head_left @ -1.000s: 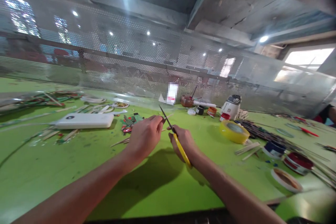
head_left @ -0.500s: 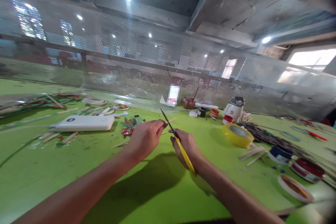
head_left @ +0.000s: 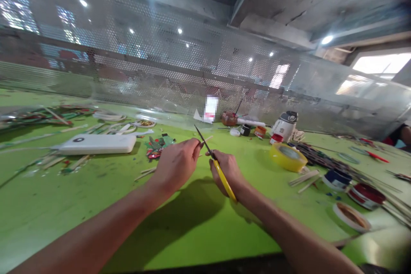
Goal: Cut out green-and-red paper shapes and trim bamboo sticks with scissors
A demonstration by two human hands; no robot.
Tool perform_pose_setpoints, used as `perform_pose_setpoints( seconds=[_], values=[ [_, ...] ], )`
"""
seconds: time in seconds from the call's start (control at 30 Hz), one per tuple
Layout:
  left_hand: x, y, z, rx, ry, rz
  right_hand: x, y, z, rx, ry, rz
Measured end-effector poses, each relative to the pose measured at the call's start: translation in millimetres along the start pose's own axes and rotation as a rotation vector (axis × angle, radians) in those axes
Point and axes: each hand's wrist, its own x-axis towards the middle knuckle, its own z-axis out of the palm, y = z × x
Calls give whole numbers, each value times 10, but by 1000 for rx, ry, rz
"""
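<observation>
My left hand (head_left: pixel 178 162) is closed in a pinch on a thin pale stick (head_left: pixel 209 138), whose tip sticks out beyond the fingers to the right. What else lies inside that grip is hidden. In my right hand (head_left: pixel 227 169) are yellow-handled scissors (head_left: pixel 222 177), seen nearly edge-on and gripped near the base of the dark blade. The blade points up and away, crossing the stick close to my left fingertips. Both hands are raised over the green table (head_left: pixel 180 239). Just left of my left hand lies a pile of green and red painted pieces (head_left: pixel 158 145).
A white power bank (head_left: pixel 98 144) rests on sticks at the left. To the right are yellow tape (head_left: pixel 288 157), a white bottle (head_left: pixel 284 126), a blue paint jar (head_left: pixel 336 179), a red jar (head_left: pixel 366 195) and a lid (head_left: pixel 351 216). A clear perforated sheet (head_left: pixel 154 64) stands behind.
The view has tilted down slightly, so everything sits a little higher in frame. Both hands keep their grips, and the blade still crosses the stick.
</observation>
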Motion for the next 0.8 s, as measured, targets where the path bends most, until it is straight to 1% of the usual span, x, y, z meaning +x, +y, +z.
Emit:
perform_pose_setpoints(
  seconds=[0.1, 0.27, 0.43, 0.57, 0.8],
  values=[
    [-11, -12, 15, 21, 26, 37, 8, 25, 8, 4, -1, -12],
    [6, -86, 39, 12, -2, 85, 38, 66, 37, -5, 0, -37],
    [36, -146, 30, -92, -13, 112, 39, 87, 60, 3, 18, -41],
    [43, -158, 37, -177, -8, 133, 11, 83, 24, -22, 46, -71],
    [40, -145, 71, -276, 2, 124, -21, 20, -40, -17, 8, -33]
  ],
)
